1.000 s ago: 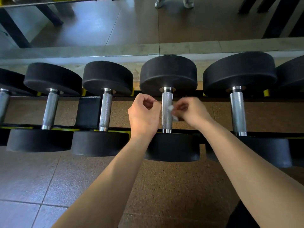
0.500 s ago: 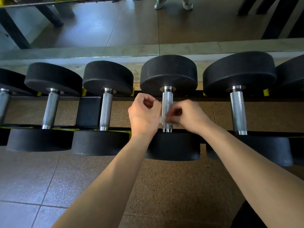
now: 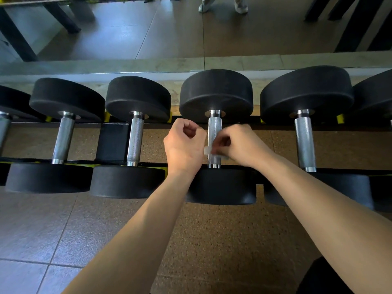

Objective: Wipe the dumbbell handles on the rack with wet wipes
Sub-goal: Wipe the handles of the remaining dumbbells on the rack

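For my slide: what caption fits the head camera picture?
Right hand holds a wet wipe against a dumbbell handle, left hand alongside.

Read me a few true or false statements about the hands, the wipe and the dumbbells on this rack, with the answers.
1. The right hand pinches a wipe against a handle. True.
2. The wipe sits at the handle's far end. False: it is close to the near end.
3. The left hand grips a neighbouring handle. False: it is curled just left of the same handle.
4. The dumbbells lie across the rack, handles pointing away from the person. True.
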`<action>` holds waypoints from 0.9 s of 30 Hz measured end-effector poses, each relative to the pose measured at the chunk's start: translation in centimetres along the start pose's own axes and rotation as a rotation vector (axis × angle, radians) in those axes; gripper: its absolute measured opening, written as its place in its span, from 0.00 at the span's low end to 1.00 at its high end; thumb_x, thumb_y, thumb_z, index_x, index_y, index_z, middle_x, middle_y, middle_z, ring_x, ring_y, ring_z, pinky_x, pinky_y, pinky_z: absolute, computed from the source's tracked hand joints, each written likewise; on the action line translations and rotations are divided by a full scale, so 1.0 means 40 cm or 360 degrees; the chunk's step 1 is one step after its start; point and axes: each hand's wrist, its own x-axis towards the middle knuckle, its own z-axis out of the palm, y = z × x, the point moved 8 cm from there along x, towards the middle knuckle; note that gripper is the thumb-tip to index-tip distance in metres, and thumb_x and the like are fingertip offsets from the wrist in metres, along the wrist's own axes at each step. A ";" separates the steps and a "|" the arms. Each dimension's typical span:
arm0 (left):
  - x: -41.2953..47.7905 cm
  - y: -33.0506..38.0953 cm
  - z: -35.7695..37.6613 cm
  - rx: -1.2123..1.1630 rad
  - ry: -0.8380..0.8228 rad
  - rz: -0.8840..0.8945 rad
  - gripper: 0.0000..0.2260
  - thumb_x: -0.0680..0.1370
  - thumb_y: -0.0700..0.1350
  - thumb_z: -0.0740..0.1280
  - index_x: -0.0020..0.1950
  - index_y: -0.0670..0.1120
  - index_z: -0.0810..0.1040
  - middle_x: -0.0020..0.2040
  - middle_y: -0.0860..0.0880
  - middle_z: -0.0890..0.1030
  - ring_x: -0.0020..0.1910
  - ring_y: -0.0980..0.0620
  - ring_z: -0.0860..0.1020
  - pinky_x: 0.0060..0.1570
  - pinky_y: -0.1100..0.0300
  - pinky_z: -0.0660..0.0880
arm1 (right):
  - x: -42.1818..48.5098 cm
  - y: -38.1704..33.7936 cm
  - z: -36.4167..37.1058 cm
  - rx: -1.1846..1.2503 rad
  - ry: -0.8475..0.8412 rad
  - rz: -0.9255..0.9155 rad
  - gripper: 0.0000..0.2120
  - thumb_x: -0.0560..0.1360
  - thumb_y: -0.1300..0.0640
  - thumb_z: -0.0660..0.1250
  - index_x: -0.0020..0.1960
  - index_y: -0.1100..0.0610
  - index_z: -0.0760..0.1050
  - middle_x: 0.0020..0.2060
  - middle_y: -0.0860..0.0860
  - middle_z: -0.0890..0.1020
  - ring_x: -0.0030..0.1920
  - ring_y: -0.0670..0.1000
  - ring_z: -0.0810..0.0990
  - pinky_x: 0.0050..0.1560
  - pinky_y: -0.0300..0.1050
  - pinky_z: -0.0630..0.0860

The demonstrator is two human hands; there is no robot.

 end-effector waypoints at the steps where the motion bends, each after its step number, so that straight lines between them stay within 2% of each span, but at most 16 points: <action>1: -0.001 0.002 -0.001 0.0000 0.0003 0.0001 0.03 0.76 0.43 0.69 0.47 0.50 0.79 0.42 0.54 0.81 0.41 0.57 0.79 0.38 0.72 0.72 | 0.008 0.003 -0.018 0.0057 0.0130 0.0019 0.04 0.73 0.50 0.75 0.45 0.49 0.82 0.40 0.41 0.80 0.43 0.39 0.79 0.41 0.33 0.71; 3: -0.003 0.004 -0.002 0.0008 0.0003 0.0006 0.02 0.77 0.42 0.69 0.47 0.49 0.79 0.42 0.54 0.81 0.41 0.58 0.78 0.39 0.76 0.70 | 0.011 0.008 -0.040 0.0150 0.0317 0.0056 0.05 0.74 0.53 0.75 0.44 0.47 0.79 0.38 0.39 0.78 0.41 0.37 0.77 0.40 0.31 0.67; 4: -0.002 0.004 -0.001 0.0012 -0.0002 0.0002 0.02 0.77 0.42 0.69 0.47 0.49 0.79 0.42 0.54 0.80 0.41 0.58 0.78 0.39 0.76 0.70 | 0.007 0.015 -0.038 0.0184 0.0325 0.0083 0.06 0.74 0.53 0.75 0.43 0.47 0.78 0.38 0.39 0.79 0.40 0.37 0.76 0.39 0.32 0.67; 8: 0.000 -0.001 0.002 -0.0010 -0.0017 -0.0034 0.03 0.76 0.43 0.69 0.45 0.51 0.78 0.41 0.54 0.81 0.42 0.57 0.79 0.38 0.72 0.71 | -0.035 0.049 0.029 0.0148 -0.0133 0.0230 0.06 0.72 0.51 0.76 0.42 0.47 0.78 0.41 0.43 0.81 0.43 0.42 0.79 0.44 0.41 0.72; 9: 0.000 0.000 0.002 -0.0002 -0.0018 -0.0029 0.03 0.76 0.43 0.70 0.45 0.51 0.78 0.41 0.54 0.81 0.42 0.57 0.79 0.38 0.72 0.71 | -0.039 0.058 0.035 0.0171 -0.0178 0.0262 0.06 0.72 0.51 0.76 0.42 0.48 0.79 0.41 0.44 0.81 0.45 0.43 0.79 0.45 0.42 0.72; 11: -0.001 0.002 0.003 0.0004 -0.0018 -0.0024 0.04 0.76 0.43 0.70 0.45 0.52 0.78 0.41 0.54 0.81 0.42 0.58 0.79 0.38 0.72 0.71 | -0.024 0.064 0.014 0.0222 -0.0023 0.0252 0.06 0.72 0.50 0.76 0.42 0.48 0.79 0.41 0.43 0.81 0.44 0.43 0.78 0.43 0.40 0.71; 14: -0.004 0.000 0.004 -0.0001 -0.0024 -0.0021 0.04 0.76 0.44 0.70 0.46 0.52 0.78 0.42 0.54 0.81 0.42 0.56 0.80 0.40 0.69 0.72 | 0.020 0.074 -0.035 0.0346 0.0389 0.0285 0.04 0.74 0.52 0.74 0.46 0.48 0.80 0.41 0.41 0.80 0.43 0.39 0.76 0.40 0.34 0.67; 17: -0.004 -0.002 0.003 -0.0005 -0.0019 -0.0021 0.04 0.76 0.44 0.70 0.46 0.53 0.77 0.42 0.54 0.81 0.43 0.55 0.81 0.42 0.64 0.75 | 0.052 0.105 -0.050 0.0509 0.0692 0.0432 0.03 0.76 0.55 0.73 0.49 0.51 0.82 0.43 0.45 0.81 0.44 0.42 0.78 0.38 0.30 0.66; 19: -0.002 -0.005 0.003 -0.0001 -0.0015 -0.0024 0.04 0.76 0.44 0.70 0.46 0.53 0.77 0.41 0.53 0.82 0.43 0.54 0.81 0.42 0.63 0.76 | 0.058 0.115 -0.043 0.0570 0.0759 0.0508 0.02 0.76 0.57 0.72 0.49 0.52 0.82 0.44 0.46 0.82 0.47 0.45 0.80 0.39 0.31 0.68; 21: -0.001 -0.008 0.006 0.0000 -0.0025 -0.0028 0.04 0.76 0.44 0.70 0.46 0.53 0.77 0.42 0.53 0.82 0.43 0.54 0.81 0.42 0.64 0.75 | 0.043 0.122 -0.030 0.0597 0.0670 0.0560 0.01 0.76 0.56 0.72 0.48 0.50 0.81 0.44 0.45 0.81 0.48 0.46 0.80 0.45 0.37 0.73; 23: 0.002 -0.009 0.008 -0.0001 -0.0034 -0.0029 0.04 0.76 0.44 0.70 0.46 0.53 0.77 0.42 0.53 0.82 0.43 0.54 0.81 0.42 0.64 0.74 | 0.010 0.128 0.000 0.0606 0.0413 0.0586 0.02 0.76 0.56 0.72 0.47 0.50 0.80 0.44 0.44 0.81 0.49 0.47 0.80 0.50 0.44 0.78; 25: 0.005 -0.011 0.010 0.0001 -0.0036 -0.0027 0.04 0.76 0.44 0.70 0.46 0.53 0.78 0.42 0.53 0.82 0.43 0.54 0.81 0.43 0.64 0.74 | -0.023 0.123 0.027 0.0566 0.0165 0.0586 0.02 0.77 0.56 0.71 0.47 0.50 0.80 0.45 0.45 0.81 0.49 0.46 0.80 0.48 0.44 0.78; 27: 0.005 -0.010 0.010 0.0008 -0.0036 -0.0016 0.04 0.76 0.44 0.70 0.46 0.53 0.78 0.42 0.53 0.82 0.43 0.54 0.81 0.43 0.64 0.74 | -0.023 0.108 0.017 0.0501 0.0211 0.0521 0.02 0.77 0.55 0.71 0.49 0.50 0.80 0.45 0.45 0.80 0.48 0.45 0.79 0.46 0.40 0.75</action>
